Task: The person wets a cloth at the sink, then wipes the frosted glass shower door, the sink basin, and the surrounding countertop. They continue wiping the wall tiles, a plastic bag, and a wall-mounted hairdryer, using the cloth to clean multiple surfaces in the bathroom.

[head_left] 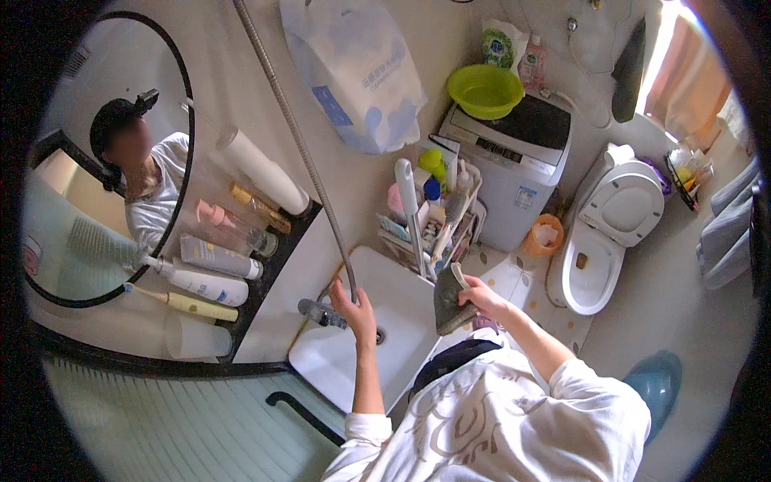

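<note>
My left hand [354, 312] is over the white sink [397, 277], beside the tap [321, 313] and the lower end of a grey metal hose [301, 145]. Its fingers are apart, and I see nothing held in it; whether it touches the hose I cannot tell. In my right hand [484, 297] is a grey cloth [451, 304], gripped at its upper part and hanging down near the sink's right edge. A pale strip shows at the top of the cloth.
A black shelf [277, 277] carries bottles, tubes and a toothbrush below a round mirror [191, 104]. Beyond the sink stands a rack of bottles [438, 213]. A washing machine [514, 189] bears a green basin [486, 90]. An orange bin [544, 235] sits beside the toilet [596, 277].
</note>
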A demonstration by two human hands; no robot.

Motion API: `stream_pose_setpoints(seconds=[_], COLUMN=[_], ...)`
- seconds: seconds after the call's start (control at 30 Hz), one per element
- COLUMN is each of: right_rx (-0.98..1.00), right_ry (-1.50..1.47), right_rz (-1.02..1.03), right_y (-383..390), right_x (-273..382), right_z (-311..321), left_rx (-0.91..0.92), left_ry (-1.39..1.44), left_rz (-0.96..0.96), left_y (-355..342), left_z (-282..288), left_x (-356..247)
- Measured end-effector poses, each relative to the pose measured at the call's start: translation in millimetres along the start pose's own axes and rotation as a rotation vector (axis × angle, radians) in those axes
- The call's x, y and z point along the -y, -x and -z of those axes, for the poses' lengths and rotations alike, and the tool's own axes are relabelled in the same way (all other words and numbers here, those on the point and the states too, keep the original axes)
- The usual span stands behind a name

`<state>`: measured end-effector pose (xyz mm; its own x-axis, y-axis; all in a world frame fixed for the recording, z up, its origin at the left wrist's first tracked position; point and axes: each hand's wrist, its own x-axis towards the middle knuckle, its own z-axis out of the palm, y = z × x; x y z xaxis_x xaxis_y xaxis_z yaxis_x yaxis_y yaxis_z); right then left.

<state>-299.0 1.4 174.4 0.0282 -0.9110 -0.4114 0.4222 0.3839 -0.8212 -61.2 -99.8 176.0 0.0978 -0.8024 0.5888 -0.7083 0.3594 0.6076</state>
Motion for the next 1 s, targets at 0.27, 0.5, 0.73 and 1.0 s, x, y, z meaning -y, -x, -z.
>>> stream_pose_setpoints(seconds=[0.27,0.5,0.73,1.0], right_rx=[-0.083,0.011,0.085,0.514], right_ry=[-0.253,-0.388,-0.258,0.032], right_rz=[-0.031,0.027,-0.159,0.166], right_y=[5,-25,-61,-115], right_x=[10,58,160,297], right_z=[42,131,215,180], left_rx=[0.287,0.347,0.198,-0.026], left_ry=[0.629,0.744,0.796,0.723], left_rz=[0.177,0.24,0.337,0.383], left_y=[32,46,30,22], left_z=[-11,-84,-192,-189], left_x=[-94,-165,-240,-272])
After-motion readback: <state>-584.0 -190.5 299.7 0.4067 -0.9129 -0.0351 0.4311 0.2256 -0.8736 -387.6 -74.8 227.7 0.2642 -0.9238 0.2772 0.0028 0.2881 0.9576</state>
